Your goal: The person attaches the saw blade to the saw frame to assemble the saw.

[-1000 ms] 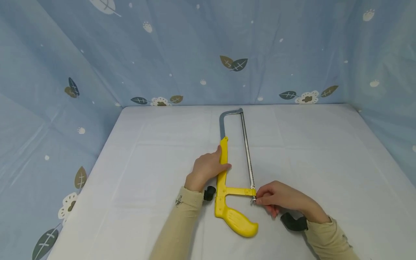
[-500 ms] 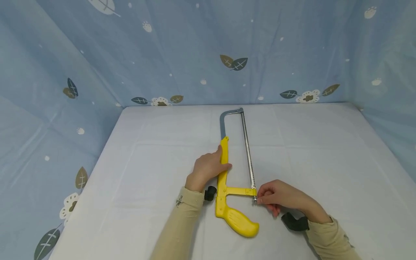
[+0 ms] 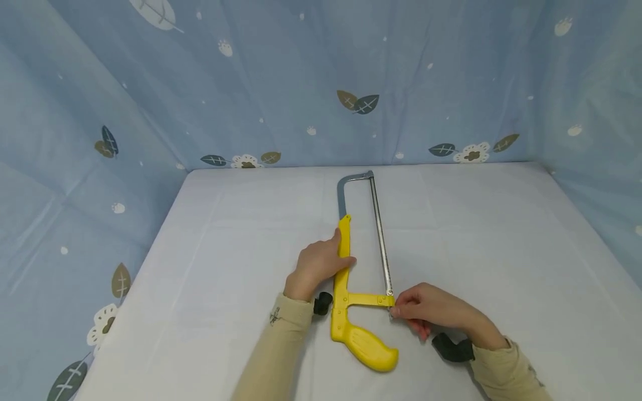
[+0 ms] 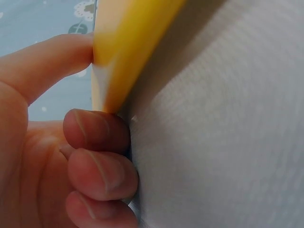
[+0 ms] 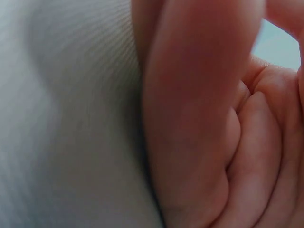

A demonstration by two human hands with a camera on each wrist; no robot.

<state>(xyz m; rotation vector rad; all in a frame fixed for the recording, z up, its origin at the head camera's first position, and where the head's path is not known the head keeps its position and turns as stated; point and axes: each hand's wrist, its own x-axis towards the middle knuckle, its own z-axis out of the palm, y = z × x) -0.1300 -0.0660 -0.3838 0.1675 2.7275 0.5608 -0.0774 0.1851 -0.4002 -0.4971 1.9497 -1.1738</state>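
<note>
A hacksaw with a yellow frame and handle lies flat on the white-covered table, its grey bow end pointing away from me. My left hand holds the yellow frame bar, thumb over its right side; in the left wrist view the yellow bar runs between thumb and curled fingers. At the near end of the metal blade side, my right hand pinches the small wing nut between thumb and forefinger. The nut is mostly covered by those fingertips. In the right wrist view only curled fingers show, and the nut is hidden.
White cloth covers the table. Blue patterned fabric hangs behind it and at both sides. A black wrist device sits by my right wrist, and another by my left.
My right thumb and fingers shift slightly around the wing nut, which looks turned and is more covered now. The left hand and the saw stay in place; the head view tilts slightly.
</note>
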